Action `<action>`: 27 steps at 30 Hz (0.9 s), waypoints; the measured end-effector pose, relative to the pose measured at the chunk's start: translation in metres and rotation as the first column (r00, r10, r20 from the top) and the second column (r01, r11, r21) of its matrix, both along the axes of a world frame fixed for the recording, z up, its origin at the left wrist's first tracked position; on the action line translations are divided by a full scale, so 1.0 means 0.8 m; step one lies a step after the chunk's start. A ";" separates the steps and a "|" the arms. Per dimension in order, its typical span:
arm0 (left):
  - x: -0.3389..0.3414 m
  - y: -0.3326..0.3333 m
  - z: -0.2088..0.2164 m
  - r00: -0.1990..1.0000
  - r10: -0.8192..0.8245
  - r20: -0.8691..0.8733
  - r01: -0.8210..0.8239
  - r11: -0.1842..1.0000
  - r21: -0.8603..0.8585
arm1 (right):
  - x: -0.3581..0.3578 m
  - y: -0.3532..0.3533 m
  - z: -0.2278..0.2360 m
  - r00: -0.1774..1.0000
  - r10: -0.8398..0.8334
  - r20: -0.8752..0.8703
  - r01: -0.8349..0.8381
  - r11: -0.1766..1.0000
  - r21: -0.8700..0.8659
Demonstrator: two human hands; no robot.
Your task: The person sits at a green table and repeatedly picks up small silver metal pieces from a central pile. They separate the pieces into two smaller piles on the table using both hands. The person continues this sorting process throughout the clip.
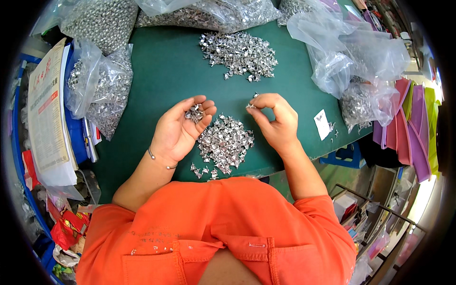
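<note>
My left hand (173, 130), palm up with the fingers curled, cradles a handful of small shiny metal pieces (194, 114). Thumb and forefinger of my right hand (280, 124) pinch one small metal piece (250, 106); its exact shape is too small to make out. Between and just below both hands lies a heap of like silvery pieces (227, 142) with pointed prongs, a few of them scattered at its near left edge. Farther off on the green table (159, 61) sits a second heap of silvery pieces (242, 53).
Clear bags of metal parts stand along the back (209, 16) and at the left (109, 90). Another bag (363, 102) is at the right, near a small white card (322, 124). Papers (47, 114) rise at the left edge; pink and purple strips (399, 123) hang at the right.
</note>
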State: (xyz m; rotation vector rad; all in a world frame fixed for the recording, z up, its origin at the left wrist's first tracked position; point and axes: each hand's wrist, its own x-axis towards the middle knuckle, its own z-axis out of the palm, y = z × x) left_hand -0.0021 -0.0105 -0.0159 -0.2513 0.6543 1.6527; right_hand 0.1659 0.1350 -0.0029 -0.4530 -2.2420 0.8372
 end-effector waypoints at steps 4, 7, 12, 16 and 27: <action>-0.001 -0.002 -0.001 1.000 0.003 -0.001 -0.003 1.000 0.002 | 0.013 0.009 0.020 0.980 0.151 0.131 -0.144 0.987 -0.066; -0.001 -0.002 0.002 1.000 0.002 0.002 -0.002 1.000 0.012 | 0.024 0.037 0.007 0.920 -0.265 0.289 0.317 0.936 -0.151; 0.000 0.000 0.002 1.000 -0.001 -0.006 0.001 1.000 0.002 | 0.003 0.028 -0.014 0.930 -0.206 0.304 0.170 0.975 0.143; -0.001 -0.001 0.001 1.000 0.009 0.003 -0.009 1.000 -0.001 | 0.002 0.020 -0.022 0.952 -0.154 0.263 0.154 0.988 0.022; 0.005 0.002 0.010 0.995 -0.065 -0.073 0.065 0.998 -0.005 | -0.013 -0.005 0.008 0.998 -0.063 -0.003 0.062 0.989 -0.138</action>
